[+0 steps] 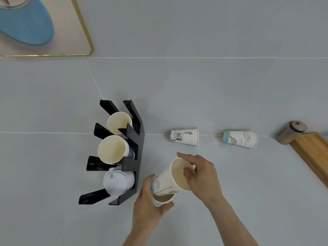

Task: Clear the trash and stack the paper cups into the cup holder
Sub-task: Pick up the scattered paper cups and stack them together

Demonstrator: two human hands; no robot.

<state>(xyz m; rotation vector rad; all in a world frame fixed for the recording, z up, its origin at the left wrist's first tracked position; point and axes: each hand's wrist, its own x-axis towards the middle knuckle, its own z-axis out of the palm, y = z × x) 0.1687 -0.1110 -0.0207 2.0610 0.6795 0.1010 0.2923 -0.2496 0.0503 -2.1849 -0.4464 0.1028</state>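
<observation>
While the left hand point(149, 206) wraps the lower cup point(162, 196), the right hand point(202, 176) pinches the rim of the upper cup point(174, 176), thumb inside its mouth; the upper cup's base sits in the lower one. Left of both hands stands the black holder point(134, 148), with cups in two slots and white lids point(118, 182) in a third. Beyond the hands, two printed cups point(184, 137) point(240, 139) lie on their sides on the grey surface point(195, 95).

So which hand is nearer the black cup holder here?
Left. The left hand grips a cup just right of the cup holder; the right hand, gripping another cup, is farther right.
</observation>
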